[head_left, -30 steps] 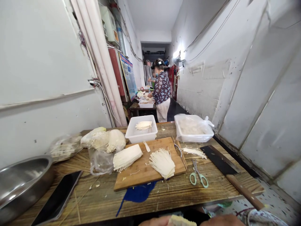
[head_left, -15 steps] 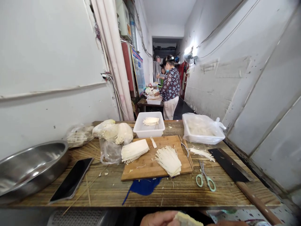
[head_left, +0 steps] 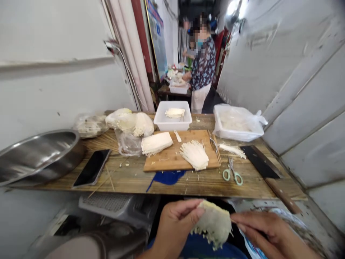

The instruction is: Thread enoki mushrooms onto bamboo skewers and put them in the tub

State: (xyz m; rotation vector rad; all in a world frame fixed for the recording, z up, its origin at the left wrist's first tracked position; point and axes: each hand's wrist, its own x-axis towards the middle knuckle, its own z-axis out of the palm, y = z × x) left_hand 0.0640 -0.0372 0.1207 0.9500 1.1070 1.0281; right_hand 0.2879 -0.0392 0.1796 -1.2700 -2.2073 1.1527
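The mushroom bunch (head_left: 214,223) is located in front of the near edge of the counter (head_left: 172,187), above the person's lap. Its yellowish cut edge faces up; its caps hang downward. The left hand (head_left: 176,225) supports it at the left end, with thumb and fingers clamped on the upper corner. The right hand (head_left: 265,226) is positioned at the opposite end, thumb and forefinger pinched together on what appears to be a thin stick (head_left: 233,220), of which only a short piece shows beside the bunch.

The cutting board (head_left: 159,164) lies on the counter beyond the hands. It carries a fanned mushroom portion (head_left: 194,155) at right, a small mushroom piece (head_left: 177,136) near its far edge, and a thick mushroom slab (head_left: 157,143) overhanging its left edge. A blue cloth (head_left: 167,177) protrudes from under the near edge of the board.

To the right of the board lie the scissors (head_left: 232,172), loose mushroom strands (head_left: 233,150) and a cleaver (head_left: 261,162). Behind the board stands a white tub (head_left: 172,125) containing more mushrooms. A bag-covered tub (head_left: 238,133) stands at far right. To the left are a phone (head_left: 93,167) and a metal basin (head_left: 40,154). A co-worker (head_left: 203,66) stands at a table in the background.
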